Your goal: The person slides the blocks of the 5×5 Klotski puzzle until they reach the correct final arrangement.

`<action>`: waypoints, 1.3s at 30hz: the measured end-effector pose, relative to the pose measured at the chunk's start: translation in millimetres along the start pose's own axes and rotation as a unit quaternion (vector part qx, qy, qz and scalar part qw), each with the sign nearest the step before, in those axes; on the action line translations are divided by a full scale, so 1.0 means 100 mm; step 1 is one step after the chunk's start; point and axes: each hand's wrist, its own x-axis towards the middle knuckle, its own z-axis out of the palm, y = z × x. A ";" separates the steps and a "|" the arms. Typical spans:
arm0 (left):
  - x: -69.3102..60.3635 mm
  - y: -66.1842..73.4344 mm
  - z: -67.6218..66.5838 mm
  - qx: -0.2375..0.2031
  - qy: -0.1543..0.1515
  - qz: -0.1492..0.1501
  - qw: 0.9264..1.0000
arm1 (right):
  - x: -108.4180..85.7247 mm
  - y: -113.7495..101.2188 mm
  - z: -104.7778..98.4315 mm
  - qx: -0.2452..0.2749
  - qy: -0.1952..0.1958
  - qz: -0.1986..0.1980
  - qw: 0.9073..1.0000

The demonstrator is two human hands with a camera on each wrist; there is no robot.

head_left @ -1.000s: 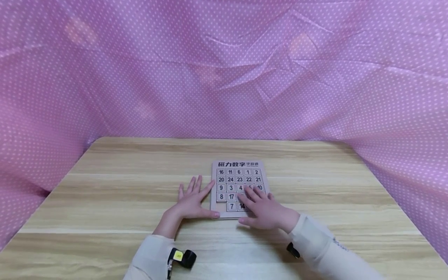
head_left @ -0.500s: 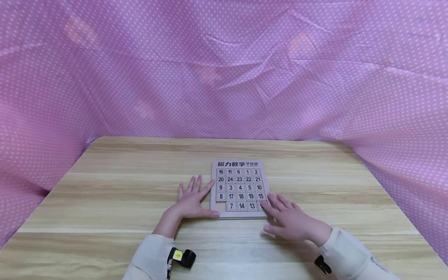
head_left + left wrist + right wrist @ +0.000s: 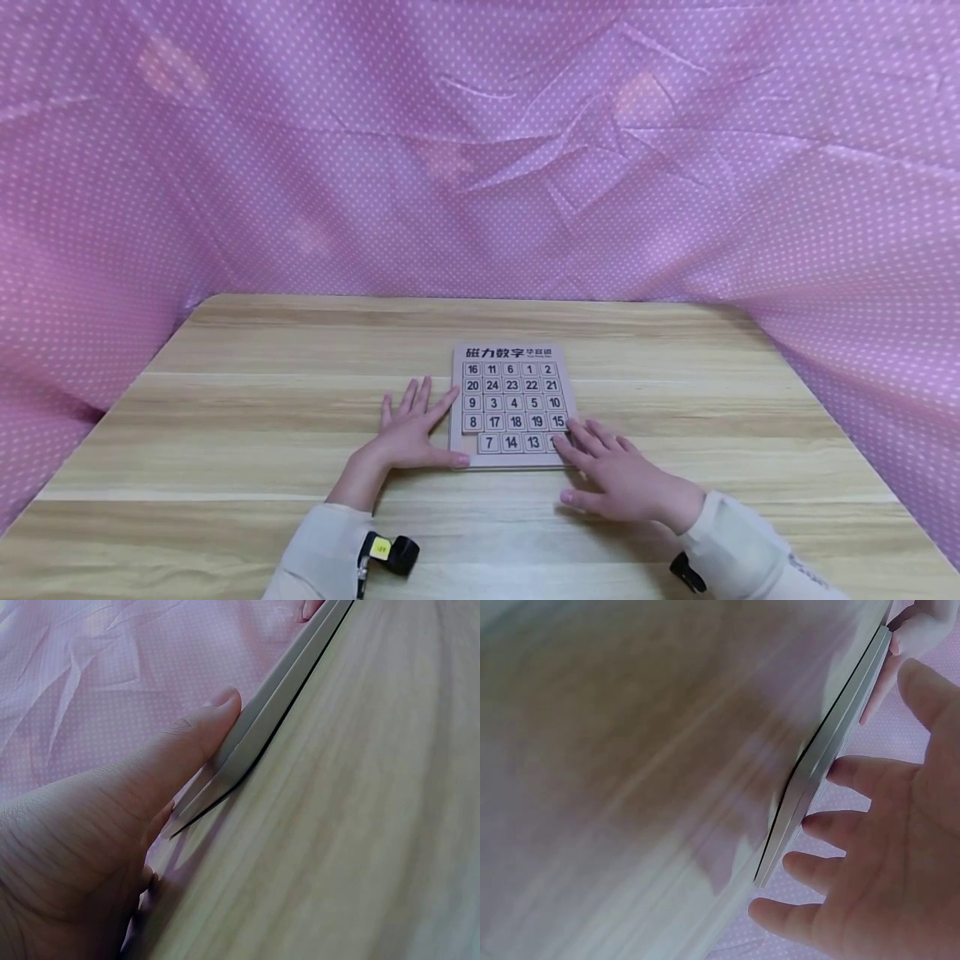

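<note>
A number sliding puzzle lies flat on the table, with rows of numbered square tiles and printed characters along its top. Spread along its left edge, my left hand touches the frame, and its thumb rests on the lower left corner. My right hand is at the lower right corner with fingers spread. Its index fingertip lies on the last bottom-row tile, whose number is mostly covered. The other bottom tiles, 7, 14 and 13, stand slightly left of the columns above, with a narrow gap at the row's left end.
The wood-grain table extends around the puzzle. Pink polka-dot cloth hangs behind it and at both sides. A small black camera is strapped to the left wrist, and a black device shows at the right wrist.
My right hand has moved from over the tiles to the lower right corner, then slightly left. The bottom-row tiles have slid left, narrowing the gap. My left hand stays in place.
</note>
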 end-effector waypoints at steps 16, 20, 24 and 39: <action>0.02 -0.02 -0.04 -0.002 -0.001 0.001 1.000 | 0.16 -0.11 0.00 -0.003 -0.010 -0.011 1.000; 0.03 -0.04 -0.05 -0.004 -0.002 0.005 1.000 | 0.20 -0.10 0.00 0.009 -0.012 -0.001 1.000; 0.04 -0.06 -0.06 -0.005 -0.004 0.007 1.000 | 0.30 -0.07 0.00 0.008 -0.009 0.017 1.000; 0.04 -0.05 -0.04 -0.002 -0.005 0.004 1.000 | 0.40 -0.06 -0.03 -0.012 -0.023 0.046 0.999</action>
